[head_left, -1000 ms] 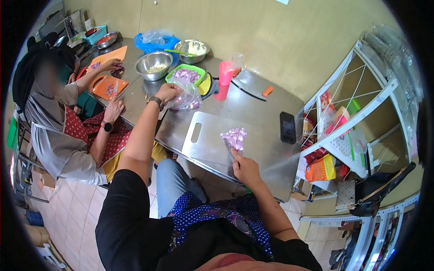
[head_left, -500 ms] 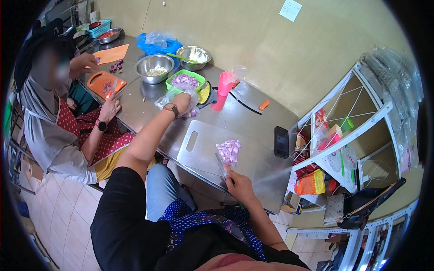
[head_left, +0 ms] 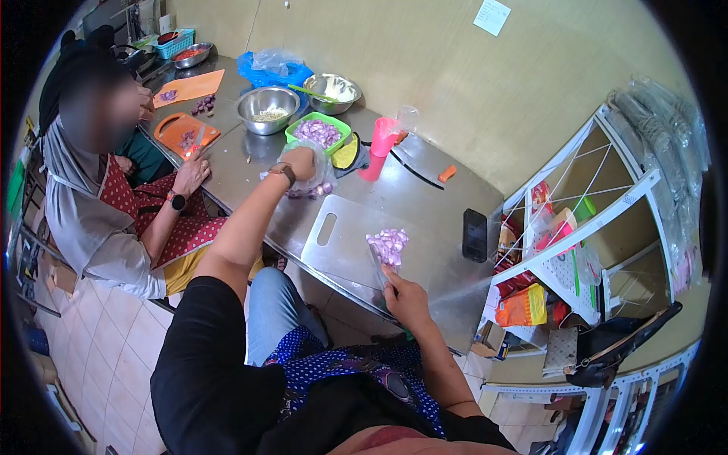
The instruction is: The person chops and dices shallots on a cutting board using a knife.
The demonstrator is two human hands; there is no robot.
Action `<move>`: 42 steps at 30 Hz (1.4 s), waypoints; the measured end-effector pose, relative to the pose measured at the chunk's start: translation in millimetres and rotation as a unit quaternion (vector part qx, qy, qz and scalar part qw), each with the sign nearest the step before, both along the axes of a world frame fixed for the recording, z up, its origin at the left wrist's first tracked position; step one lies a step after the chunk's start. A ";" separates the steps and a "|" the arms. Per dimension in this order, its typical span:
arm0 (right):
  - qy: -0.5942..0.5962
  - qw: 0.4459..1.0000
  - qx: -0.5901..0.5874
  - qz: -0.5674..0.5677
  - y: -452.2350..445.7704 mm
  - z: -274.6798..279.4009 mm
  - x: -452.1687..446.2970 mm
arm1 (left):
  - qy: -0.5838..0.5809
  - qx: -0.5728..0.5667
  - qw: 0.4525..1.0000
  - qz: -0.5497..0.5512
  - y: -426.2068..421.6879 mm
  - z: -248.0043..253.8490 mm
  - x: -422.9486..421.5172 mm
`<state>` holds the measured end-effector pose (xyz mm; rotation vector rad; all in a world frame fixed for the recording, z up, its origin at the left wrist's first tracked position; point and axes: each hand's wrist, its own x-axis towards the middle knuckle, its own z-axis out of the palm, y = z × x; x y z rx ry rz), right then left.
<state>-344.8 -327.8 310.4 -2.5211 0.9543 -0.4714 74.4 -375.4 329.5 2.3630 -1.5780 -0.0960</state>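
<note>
My left hand (head_left: pixel 302 162) is closed at a clear plastic bag (head_left: pixel 312 184) of peeled shallots, its fingertips partly hidden in the film. Just behind the bag sits a green basket (head_left: pixel 347 129) full of shallots (head_left: pixel 317 133). In my right hand (head_left: pixel 408 298) is a knife (head_left: pixel 377 265), gripped by the handle, its blade against a heap of chopped shallots (head_left: pixel 389 246). The heap lies on the right part of a pale cutting board (head_left: pixel 317 246).
At the left a co-worker's hand (head_left: pixel 192 173) holds a red-handled knife over an orange board (head_left: pixel 171 136). Metal bowls (head_left: pixel 250 121), a pink cup (head_left: pixel 385 136), an orange peeler-like piece (head_left: pixel 447 174) and a phone (head_left: pixel 475 235) stand or lie around. A white rack (head_left: pixel 565 246) is at right.
My left hand has shifted slightly back over the plastic bag. My right hand and the knife stay by the chopped heap. The co-worker's far hand has moved up toward the head.
</note>
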 end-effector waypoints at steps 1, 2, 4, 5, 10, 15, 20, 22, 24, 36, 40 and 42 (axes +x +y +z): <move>-0.010 1.000 -0.006 0.003 2.1 -1.0 -0.2 | 0.021 -0.021 1.000 0.009 6.1 5.6 3.1; -0.011 1.000 -0.001 0.004 3.2 -2.2 -0.5 | 0.054 -0.070 0.996 -0.004 11.9 6.9 11.3; -0.004 1.000 0.006 0.008 2.8 -4.0 -1.7 | 0.093 -0.093 0.991 -0.002 24.3 9.0 26.3; -0.005 1.000 0.011 0.012 3.8 -3.8 -1.8 | 0.133 -0.121 0.984 -0.001 34.9 15.3 28.6; -0.001 1.000 0.000 0.023 -6.2 0.0 -3.0 | 0.133 -0.138 0.980 -0.057 83.2 33.6 29.6; -0.074 0.991 -0.075 0.079 -42.7 9.8 -10.3 | 0.053 -0.298 0.953 0.002 144.3 40.2 -37.5; -0.014 0.976 -0.152 0.155 -90.7 34.4 -6.6 | 0.200 -0.251 0.945 -0.063 159.2 9.7 -122.3; -0.056 0.979 -0.138 0.143 -108.5 36.5 7.3 | 0.212 -0.229 0.946 -0.087 149.9 -0.9 -133.6; -0.068 0.981 -0.134 0.124 -117.4 30.3 14.7 | 0.181 -0.210 0.954 -0.118 143.0 -7.0 -147.3; -0.074 0.995 0.030 0.061 -150.7 9.6 -9.2 | 0.196 -0.258 0.926 -0.193 145.6 -5.5 -196.7; -0.057 0.997 0.038 0.041 -146.2 8.8 -3.9 | 0.130 -0.264 0.944 -0.149 208.7 -44.4 -182.6; -0.048 0.996 0.059 0.039 -145.7 5.4 -2.4 | 0.090 -0.227 0.959 -0.143 247.4 -73.8 -174.3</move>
